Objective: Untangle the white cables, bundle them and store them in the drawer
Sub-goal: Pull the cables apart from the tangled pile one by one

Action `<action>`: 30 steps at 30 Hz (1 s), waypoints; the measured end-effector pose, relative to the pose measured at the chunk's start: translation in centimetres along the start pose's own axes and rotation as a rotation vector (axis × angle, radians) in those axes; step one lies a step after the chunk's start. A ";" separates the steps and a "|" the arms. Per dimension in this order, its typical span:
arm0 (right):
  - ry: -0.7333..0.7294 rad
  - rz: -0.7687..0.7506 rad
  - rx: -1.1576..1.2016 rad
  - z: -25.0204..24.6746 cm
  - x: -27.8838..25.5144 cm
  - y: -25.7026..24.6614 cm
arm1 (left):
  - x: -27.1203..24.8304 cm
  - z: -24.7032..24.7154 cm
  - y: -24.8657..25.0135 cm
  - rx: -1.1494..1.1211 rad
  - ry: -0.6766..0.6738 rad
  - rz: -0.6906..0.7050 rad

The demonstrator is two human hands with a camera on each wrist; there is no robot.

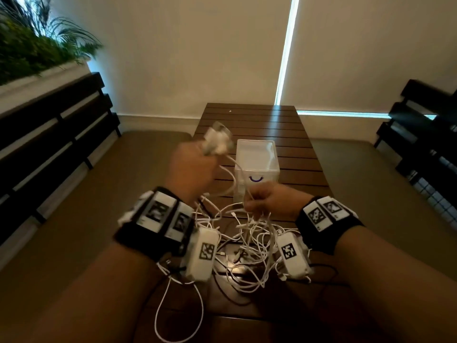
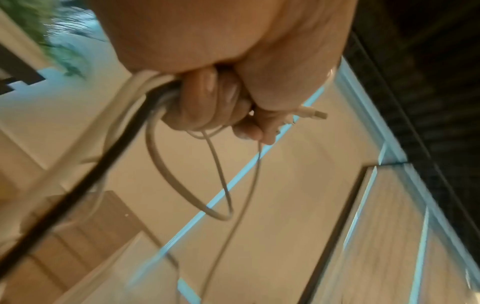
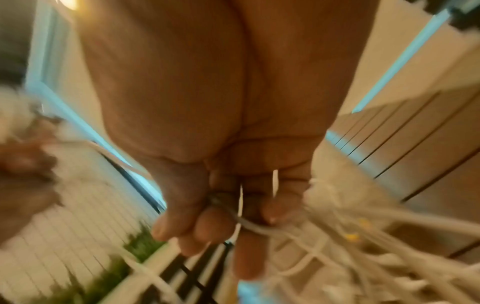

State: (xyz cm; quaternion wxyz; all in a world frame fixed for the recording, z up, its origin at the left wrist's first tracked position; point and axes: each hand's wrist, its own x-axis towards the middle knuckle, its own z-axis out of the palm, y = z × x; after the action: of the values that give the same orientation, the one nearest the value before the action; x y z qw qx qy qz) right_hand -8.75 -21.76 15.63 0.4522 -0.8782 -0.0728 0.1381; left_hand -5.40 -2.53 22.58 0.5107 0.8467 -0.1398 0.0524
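Observation:
A tangle of white cables point(image 1: 249, 241) lies on the near part of the dark slatted table point(image 1: 259, 125). My left hand point(image 1: 190, 167) is raised above it and grips a coiled bunch of white cable point(image 1: 217, 142); in the left wrist view the fingers point(image 2: 207, 102) curl round several strands and a connector point(image 2: 315, 114) sticks out past the thumb. My right hand point(image 1: 267, 199) pinches strands lifted from the tangle; its fingers point(image 3: 213, 224) close on a cable point(image 3: 249, 225). A small clear plastic drawer box point(image 1: 257, 167) with a purple handle stands just beyond both hands.
Dark slatted benches stand at the left point(image 1: 57, 134) and at the right point(image 1: 425, 134). A planter with green plants point(image 1: 32, 50) sits at the upper left. One cable loop point(image 1: 178, 313) hangs over the table's near left edge. A black cable point(image 2: 64, 201) crosses the left wrist view.

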 end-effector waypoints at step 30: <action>0.275 0.030 -0.149 -3.4 0.4 2.2 | 0.5 -6.2 2.0 0.380 0.341 0.087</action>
State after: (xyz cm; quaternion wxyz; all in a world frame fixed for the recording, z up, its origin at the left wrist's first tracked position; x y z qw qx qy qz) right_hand -7.37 -25.56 15.68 0.3895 -0.9208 -0.0069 0.0175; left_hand -5.20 1.93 27.28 0.3561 0.8995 -0.0757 0.2414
